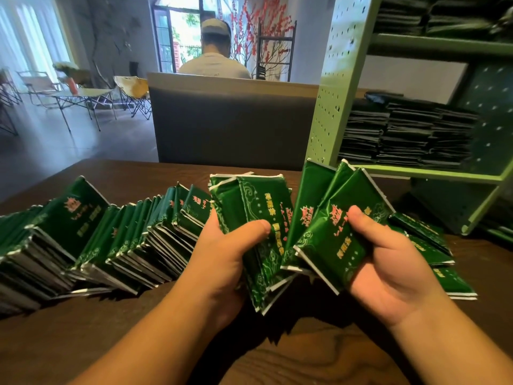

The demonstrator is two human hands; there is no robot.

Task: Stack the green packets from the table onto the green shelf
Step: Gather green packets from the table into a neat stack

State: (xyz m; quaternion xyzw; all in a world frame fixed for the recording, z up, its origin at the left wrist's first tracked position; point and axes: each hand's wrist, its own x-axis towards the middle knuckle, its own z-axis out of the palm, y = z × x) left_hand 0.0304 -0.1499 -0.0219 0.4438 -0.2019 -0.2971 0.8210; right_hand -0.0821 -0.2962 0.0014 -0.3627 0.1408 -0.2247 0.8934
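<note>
Partly done, I judge: dark stacks already fill the green shelf [416, 173], while left of it a long row of green packets [111, 240] waits on the counter [277, 357], and both hands, left [224, 262] and right [388, 268], grip fanned bundles.

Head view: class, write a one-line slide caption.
Both hands, left and right, grip green packets above the table, beside the shelf.

Your left hand [222, 262] and right hand [388, 273]: bare, no gloves, rings or watch; forearms uncovered, no sleeves visible.
</note>
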